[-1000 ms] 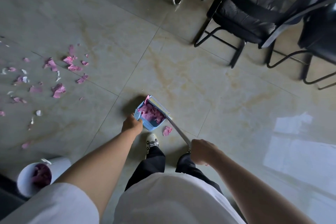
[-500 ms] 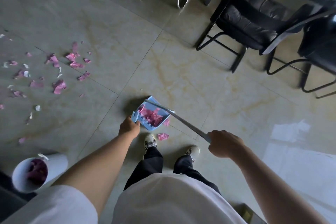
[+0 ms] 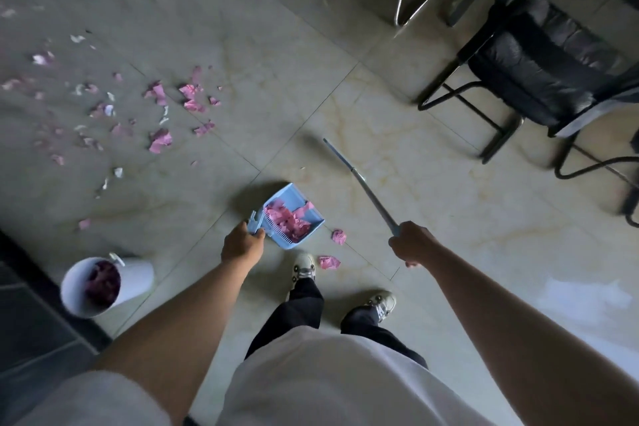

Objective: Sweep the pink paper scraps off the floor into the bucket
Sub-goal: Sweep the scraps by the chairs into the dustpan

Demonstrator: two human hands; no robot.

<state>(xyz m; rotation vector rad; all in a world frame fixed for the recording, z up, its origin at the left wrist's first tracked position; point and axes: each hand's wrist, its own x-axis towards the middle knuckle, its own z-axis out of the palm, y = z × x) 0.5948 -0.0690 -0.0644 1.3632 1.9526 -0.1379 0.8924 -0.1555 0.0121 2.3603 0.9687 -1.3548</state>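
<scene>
Head view, looking down: the left hand (image 3: 242, 245) grips the handle end of a light-blue plastic dustpan (image 3: 288, 218), fingers curled round it, the pan half full of crumpled pink paper scraps (image 3: 288, 222). The right hand (image 3: 411, 244) has its fingers wrapped round a thin grey metal broom handle (image 3: 359, 183) that slants up and away over the pale marble-look floor tiles (image 3: 397, 149). Two loose pink scraps (image 3: 339, 236) lie just beside the dustpan, near a white sneaker (image 3: 304, 268). Many more pink scraps (image 3: 160, 140) are scattered farther left. A white plastic bucket (image 3: 138, 275) with dark pink paper inside stands at lower left. Black padded chairs (image 3: 539, 73) stand upper right.
</scene>
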